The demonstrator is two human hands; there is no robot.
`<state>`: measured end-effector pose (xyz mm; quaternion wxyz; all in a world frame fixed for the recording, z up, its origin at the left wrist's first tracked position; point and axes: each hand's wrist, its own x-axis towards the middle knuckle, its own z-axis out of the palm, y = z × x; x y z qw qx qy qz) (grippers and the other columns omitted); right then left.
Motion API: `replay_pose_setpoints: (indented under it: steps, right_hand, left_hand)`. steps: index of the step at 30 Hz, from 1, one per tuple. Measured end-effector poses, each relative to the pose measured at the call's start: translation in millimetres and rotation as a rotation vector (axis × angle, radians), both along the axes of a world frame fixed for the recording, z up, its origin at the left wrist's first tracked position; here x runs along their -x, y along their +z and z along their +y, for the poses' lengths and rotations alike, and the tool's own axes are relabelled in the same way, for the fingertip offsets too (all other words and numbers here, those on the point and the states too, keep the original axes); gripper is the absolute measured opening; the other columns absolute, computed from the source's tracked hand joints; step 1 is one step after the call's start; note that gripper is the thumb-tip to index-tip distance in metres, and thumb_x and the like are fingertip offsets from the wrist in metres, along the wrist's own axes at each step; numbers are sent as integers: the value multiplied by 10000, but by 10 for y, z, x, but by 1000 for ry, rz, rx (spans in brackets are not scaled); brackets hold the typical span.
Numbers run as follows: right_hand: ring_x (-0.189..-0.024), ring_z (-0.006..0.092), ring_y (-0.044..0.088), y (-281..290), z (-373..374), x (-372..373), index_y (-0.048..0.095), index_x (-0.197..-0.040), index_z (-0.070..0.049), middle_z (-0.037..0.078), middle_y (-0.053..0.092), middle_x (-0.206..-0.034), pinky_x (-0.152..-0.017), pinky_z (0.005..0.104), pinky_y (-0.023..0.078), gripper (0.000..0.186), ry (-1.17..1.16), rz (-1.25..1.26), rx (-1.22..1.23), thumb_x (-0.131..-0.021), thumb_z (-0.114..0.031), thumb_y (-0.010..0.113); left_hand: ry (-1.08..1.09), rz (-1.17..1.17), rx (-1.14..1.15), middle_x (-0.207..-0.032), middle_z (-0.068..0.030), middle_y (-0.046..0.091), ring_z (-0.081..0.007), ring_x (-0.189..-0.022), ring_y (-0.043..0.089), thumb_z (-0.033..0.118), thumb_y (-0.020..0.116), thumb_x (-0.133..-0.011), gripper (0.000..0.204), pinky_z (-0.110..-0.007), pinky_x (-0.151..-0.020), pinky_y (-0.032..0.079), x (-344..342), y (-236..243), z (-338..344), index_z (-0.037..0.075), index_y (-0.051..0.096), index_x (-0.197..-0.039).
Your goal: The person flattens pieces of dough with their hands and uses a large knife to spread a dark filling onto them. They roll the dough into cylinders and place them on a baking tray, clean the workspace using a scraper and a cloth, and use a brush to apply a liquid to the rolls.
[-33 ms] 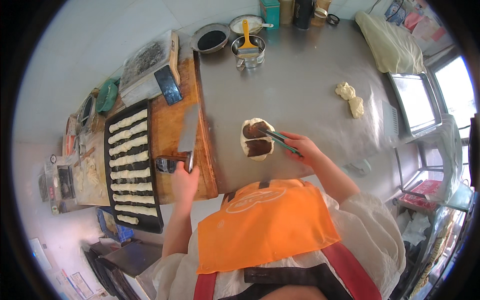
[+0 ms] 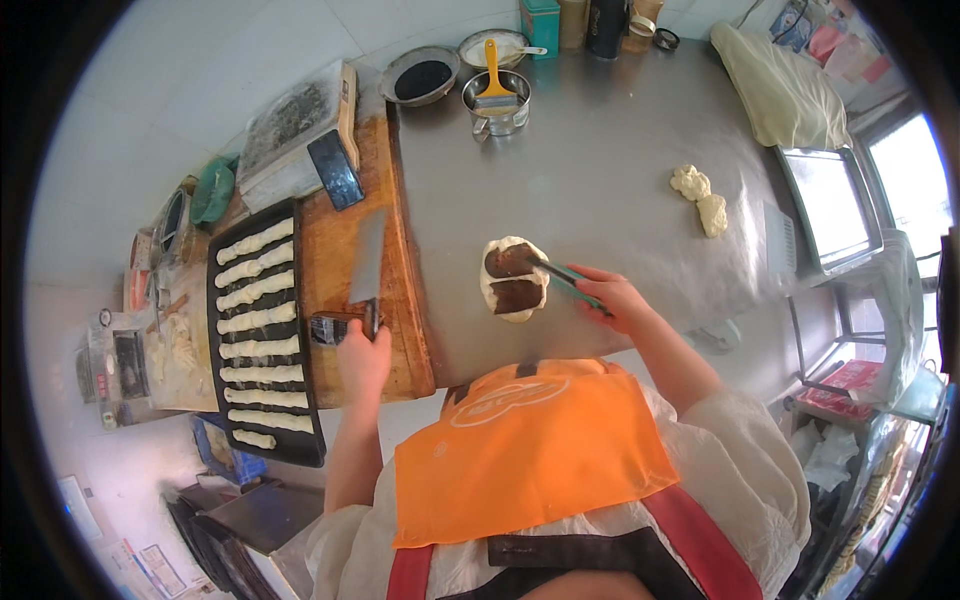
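Note:
My left hand (image 2: 364,358) is closed round the dark handle of a broad-bladed kitchen knife (image 2: 367,262). The blade points away from me over the wooden board. In my right hand (image 2: 612,298) is a thin tool with a green handle, seemingly a spreader (image 2: 565,281). Its tip touches a flattened piece of dough (image 2: 517,314) on the metal table. Two patches of dark brown filling (image 2: 515,296) lie on this dough, with a pale strip between them. Farther right sit lumps of plain dough (image 2: 712,213).
Left of the knife, a black tray (image 2: 313,410) holds several dough strips on the wooden board (image 2: 405,365). A phone (image 2: 336,172) leans behind it. At the back stand a steel pot (image 2: 509,121) with a yellow-handled brush (image 2: 491,70) and a bowl of dark stuff (image 2: 421,78).
The knife has shifted slightly left, its blade lower over the board. My right hand and the green-handled spreader have moved a little to the right.

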<state>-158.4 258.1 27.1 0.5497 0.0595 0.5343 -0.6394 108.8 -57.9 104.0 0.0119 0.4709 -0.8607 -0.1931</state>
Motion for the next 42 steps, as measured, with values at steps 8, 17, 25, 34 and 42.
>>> replay_pose_setpoints:
  steps: [8,17,25,34,42]
  right_hand:
    - [-999,294,651,-280,592,710,622,-1359,-170,125,694,-1013,-888,431,501,521,34,1705,-814,-850,-188,731]
    - [-871,255,606,-277,-495,-469,612,-819,-101,54,583,-856,-731,379,529,126,498,1873,59,-762,-154,711]
    - [-751,286,657,-477,-748,-284,667,-812,-66,73,655,-778,-647,417,547,85,303,1666,-94,-774,-136,697]
    - [-1327,308,500,-350,-838,-592,628,-1260,-113,103,593,-1352,-1088,516,393,464,494,2103,-47,-869,-351,697]
    - [-1437,289,375,-278,-1591,134,602,-1306,-87,85,532,-1450,-1196,565,211,462,623,2016,-294,-964,-398,591]
  left_hand:
    - [71,-174,45,-1039,-260,692,-442,-1004,655,288,695,-898,401,-514,-825,528,239,-138,-241,-8,585,-1146]
    - [-733,419,98,-1030,-19,642,-258,-1013,595,160,818,-718,276,-450,-894,429,587,-585,551,86,707,-960]
    - [-843,487,112,-894,-9,627,-228,-952,595,161,825,-674,182,-396,-879,410,1068,-1023,707,69,702,-770]
    - [-228,287,-286,-847,-101,666,-272,-797,664,115,789,-719,142,-375,-717,533,1211,-1087,532,55,698,-810]
    - [-981,430,12,-1378,-143,534,-346,-1304,484,199,712,-856,467,-565,-1043,391,813,-933,822,43,581,-1276]
